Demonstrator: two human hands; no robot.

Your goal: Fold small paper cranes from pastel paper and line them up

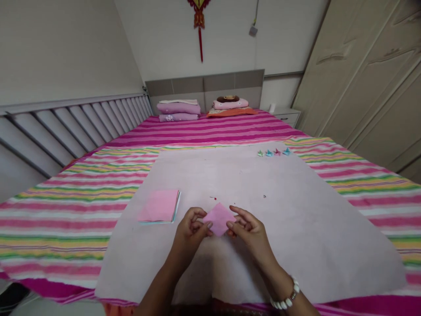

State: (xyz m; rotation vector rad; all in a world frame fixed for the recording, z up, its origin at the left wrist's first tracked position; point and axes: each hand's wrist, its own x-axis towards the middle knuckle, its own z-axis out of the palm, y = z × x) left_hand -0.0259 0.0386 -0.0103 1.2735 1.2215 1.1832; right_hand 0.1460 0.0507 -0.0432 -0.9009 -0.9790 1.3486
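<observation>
A small pink paper square (219, 218) is being pinched between both hands just above the pale sheet (296, 228) that is lying over the bed. The square's left corner is being gripped by the thumb and fingers of the left hand (190, 230), while its right edge is being held by the fingertips of the right hand (249, 229), with the remaining fingers loosely curled. A bracelet of white beads (287, 299) is being worn on the right wrist.

Just to the left of the hands, a stack of paper squares (159, 206), pink on top, is resting on the pale sheet. Farther off, near the sheet's far right edge, 4 small folded paper figures (274, 152) are sitting in a row. The sheet is being carried by a striped bedspread (66, 206), with folded pillows (179, 110) lying at the headboard. A red knotted ornament (199, 19) is hanging on the wall. No writing or brand can be read anywhere.
</observation>
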